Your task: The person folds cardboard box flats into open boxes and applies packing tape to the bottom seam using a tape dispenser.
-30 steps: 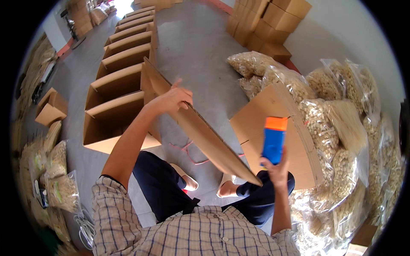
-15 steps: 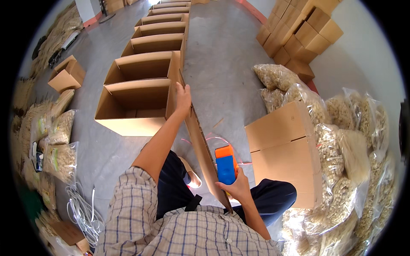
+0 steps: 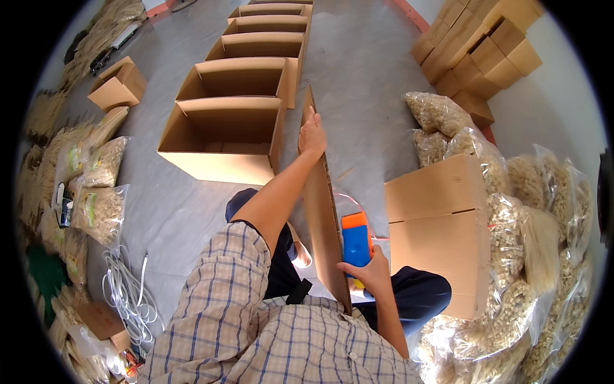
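A flattened cardboard box (image 3: 327,217) stands nearly edge-on between my knees. My left hand (image 3: 313,136) grips its far end, fingers closed over the cardboard. Close to my body on the right side of that cardboard, my right hand (image 3: 374,272) is closed around a blue and orange tape dispenser (image 3: 357,243). The thumb reaches across to the cardboard, while the other fingers are partly hidden behind the dispenser. A bit of yellow shows at the dispenser's near end.
Opened cardboard boxes (image 3: 220,166) form a row ahead on the left. To the right, folded cardboard (image 3: 438,237) leans by bulging clear bags (image 3: 508,237). Stacked boxes (image 3: 486,54) stand at the far right. More bags (image 3: 102,214) and a coiled white cable (image 3: 131,294) lie left.
My left hand and the flattened box have swung right, away from the row of boxes. The right hand has shifted slightly right with the dispenser. The whole view has turned a little.
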`<move>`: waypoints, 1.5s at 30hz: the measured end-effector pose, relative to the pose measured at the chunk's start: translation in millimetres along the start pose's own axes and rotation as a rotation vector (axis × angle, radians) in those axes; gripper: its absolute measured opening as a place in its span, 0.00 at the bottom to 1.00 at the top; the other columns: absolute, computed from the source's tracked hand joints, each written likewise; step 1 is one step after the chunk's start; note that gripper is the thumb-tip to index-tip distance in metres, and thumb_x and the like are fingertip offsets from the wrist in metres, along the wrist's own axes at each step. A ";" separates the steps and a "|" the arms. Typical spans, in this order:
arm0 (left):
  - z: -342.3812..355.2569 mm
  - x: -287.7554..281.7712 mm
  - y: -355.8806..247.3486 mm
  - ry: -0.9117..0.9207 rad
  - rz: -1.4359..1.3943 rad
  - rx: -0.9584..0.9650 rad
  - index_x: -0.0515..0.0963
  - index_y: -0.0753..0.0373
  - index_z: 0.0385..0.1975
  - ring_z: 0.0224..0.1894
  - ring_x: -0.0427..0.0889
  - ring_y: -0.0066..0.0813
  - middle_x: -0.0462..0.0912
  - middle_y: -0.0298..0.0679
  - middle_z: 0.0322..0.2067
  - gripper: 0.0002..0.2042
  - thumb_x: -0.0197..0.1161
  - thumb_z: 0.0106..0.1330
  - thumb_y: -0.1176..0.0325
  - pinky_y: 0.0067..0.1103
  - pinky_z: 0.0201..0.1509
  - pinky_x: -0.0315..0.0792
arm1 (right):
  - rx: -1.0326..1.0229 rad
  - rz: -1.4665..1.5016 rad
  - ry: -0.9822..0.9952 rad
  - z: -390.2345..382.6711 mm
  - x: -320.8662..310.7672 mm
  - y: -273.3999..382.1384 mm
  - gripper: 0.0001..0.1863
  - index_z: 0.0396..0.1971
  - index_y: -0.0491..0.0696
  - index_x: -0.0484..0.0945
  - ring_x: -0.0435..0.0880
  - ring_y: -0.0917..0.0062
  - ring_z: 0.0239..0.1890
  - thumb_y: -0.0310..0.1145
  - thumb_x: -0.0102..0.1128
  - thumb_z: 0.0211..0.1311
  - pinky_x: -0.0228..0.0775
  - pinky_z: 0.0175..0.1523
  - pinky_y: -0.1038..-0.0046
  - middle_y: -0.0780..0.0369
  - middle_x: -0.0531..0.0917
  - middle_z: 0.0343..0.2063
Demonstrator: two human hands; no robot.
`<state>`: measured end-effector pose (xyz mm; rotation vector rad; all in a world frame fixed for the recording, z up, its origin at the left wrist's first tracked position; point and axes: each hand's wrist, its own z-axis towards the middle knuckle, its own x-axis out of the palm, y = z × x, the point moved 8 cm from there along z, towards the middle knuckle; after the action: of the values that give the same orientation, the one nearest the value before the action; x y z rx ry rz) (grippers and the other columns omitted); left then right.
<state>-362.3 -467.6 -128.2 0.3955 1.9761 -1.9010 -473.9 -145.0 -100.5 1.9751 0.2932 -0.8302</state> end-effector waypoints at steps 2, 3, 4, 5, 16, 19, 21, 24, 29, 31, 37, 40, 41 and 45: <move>2.5 -5.8 3.9 -0.022 0.013 0.010 0.59 0.57 0.58 0.50 0.69 0.49 0.71 0.49 0.48 0.22 0.35 0.67 0.56 0.35 0.54 0.62 | 0.101 0.239 0.084 4.6 6.0 -24.1 0.41 0.37 0.37 0.67 0.80 0.65 0.32 0.50 0.74 0.24 0.71 0.37 0.71 0.52 0.78 0.29; 2.9 -5.8 2.0 -0.017 0.010 0.008 0.59 0.57 0.58 0.49 0.69 0.49 0.71 0.49 0.48 0.22 0.35 0.66 0.56 0.35 0.53 0.62 | 0.156 0.353 0.118 7.8 7.4 -41.8 0.43 0.39 0.37 0.67 0.80 0.63 0.32 0.52 0.74 0.24 0.71 0.38 0.70 0.50 0.78 0.30; 1.7 -4.5 -1.1 -0.008 0.008 0.008 0.59 0.57 0.58 0.49 0.70 0.50 0.72 0.49 0.47 0.22 0.35 0.66 0.56 0.35 0.53 0.62 | 0.224 0.349 0.152 14.6 13.0 -73.3 0.44 0.39 0.37 0.67 0.80 0.63 0.32 0.53 0.74 0.23 0.71 0.38 0.70 0.50 0.78 0.30; 1.4 -7.0 3.1 -0.008 0.014 -0.002 0.60 0.57 0.58 0.49 0.70 0.50 0.72 0.49 0.47 0.22 0.35 0.66 0.56 0.35 0.53 0.62 | 0.191 0.205 0.120 11.5 9.1 -61.6 0.44 0.39 0.37 0.66 0.80 0.63 0.32 0.53 0.74 0.23 0.71 0.38 0.70 0.50 0.78 0.30; 7.0 -19.4 15.9 -0.058 0.102 0.067 0.58 0.56 0.58 0.46 0.72 0.51 0.74 0.53 0.44 0.23 0.36 0.66 0.54 0.38 0.50 0.64 | 0.209 0.060 0.206 1.5 21.4 -54.9 0.49 0.41 0.34 0.66 0.79 0.66 0.38 0.56 0.74 0.21 0.70 0.42 0.71 0.50 0.77 0.34; 8.9 -29.7 19.3 0.010 0.207 0.052 0.56 0.57 0.59 0.46 0.71 0.53 0.74 0.56 0.42 0.25 0.37 0.65 0.53 0.37 0.50 0.64 | 0.198 0.025 0.114 2.7 2.0 -56.5 0.48 0.40 0.35 0.67 0.79 0.66 0.37 0.56 0.73 0.22 0.70 0.41 0.71 0.50 0.78 0.34; 16.3 -40.9 27.1 -0.020 0.174 0.137 0.53 0.59 0.60 0.48 0.69 0.57 0.71 0.58 0.45 0.27 0.43 0.63 0.54 0.36 0.52 0.63 | 0.202 -0.059 0.007 1.4 -12.8 -54.6 0.44 0.37 0.35 0.67 0.79 0.62 0.35 0.58 0.69 0.27 0.69 0.41 0.67 0.49 0.78 0.32; 46.5 -42.1 59.9 0.063 0.084 0.146 0.52 0.61 0.61 0.50 0.70 0.51 0.70 0.56 0.47 0.30 0.50 0.55 0.71 0.30 0.55 0.62 | 0.154 -0.166 -0.152 -4.2 -32.5 -37.3 0.40 0.34 0.36 0.66 0.78 0.57 0.34 0.58 0.66 0.32 0.69 0.40 0.63 0.46 0.77 0.28; 10.0 -35.4 -5.9 0.628 -0.078 -0.012 0.62 0.63 0.55 0.49 0.71 0.38 0.74 0.48 0.45 0.31 0.44 0.44 0.86 0.21 0.52 0.63 | 0.221 -0.189 -0.509 -25.9 -79.3 -67.5 0.35 0.32 0.35 0.69 0.78 0.57 0.31 0.53 0.68 0.34 0.69 0.37 0.66 0.48 0.78 0.25; 27.2 -59.0 13.1 0.829 0.115 0.353 0.65 0.63 0.53 0.47 0.73 0.38 0.76 0.47 0.43 0.31 0.43 0.42 0.89 0.22 0.51 0.65 | 0.251 -0.144 -0.613 -34.7 -92.0 -77.1 0.33 0.31 0.34 0.70 0.79 0.59 0.31 0.50 0.69 0.35 0.69 0.37 0.67 0.49 0.78 0.25; -14.3 -57.4 19.0 0.926 0.632 0.558 0.61 0.58 0.55 0.47 0.72 0.48 0.75 0.50 0.41 0.34 0.46 0.40 0.89 0.30 0.48 0.67 | 0.103 0.424 -0.707 -103.8 -139.1 -98.4 0.21 0.29 0.41 0.69 0.74 0.80 0.27 0.34 0.70 0.37 0.68 0.34 0.77 0.61 0.77 0.24; -42.0 -54.6 9.0 0.915 0.865 0.600 0.56 0.53 0.58 0.43 0.74 0.49 0.76 0.52 0.37 0.37 0.49 0.42 0.87 0.34 0.44 0.69 | -0.017 0.450 -0.419 -113.7 -126.5 -72.4 0.24 0.32 0.41 0.69 0.74 0.80 0.29 0.32 0.71 0.34 0.68 0.36 0.77 0.62 0.76 0.24; -54.3 -50.9 -0.4 0.913 0.956 0.601 0.55 0.52 0.58 0.42 0.74 0.49 0.76 0.52 0.35 0.38 0.49 0.42 0.86 0.34 0.43 0.69 | -0.057 0.437 -0.339 -112.9 -119.0 -65.4 0.25 0.33 0.41 0.69 0.75 0.80 0.29 0.33 0.72 0.33 0.68 0.36 0.77 0.62 0.76 0.25; -77.0 -18.9 19.0 0.801 1.161 0.718 0.51 0.64 0.59 0.42 0.75 0.49 0.76 0.53 0.37 0.36 0.59 0.47 0.76 0.34 0.44 0.69 | -0.261 0.195 -0.135 -50.7 -75.2 -15.8 0.33 0.41 0.38 0.68 0.80 0.67 0.32 0.39 0.72 0.33 0.70 0.40 0.75 0.54 0.79 0.29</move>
<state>-342.2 -388.9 -135.0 2.1625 0.7566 -1.5599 -515.8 -84.6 -45.0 1.6662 0.1205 -0.7544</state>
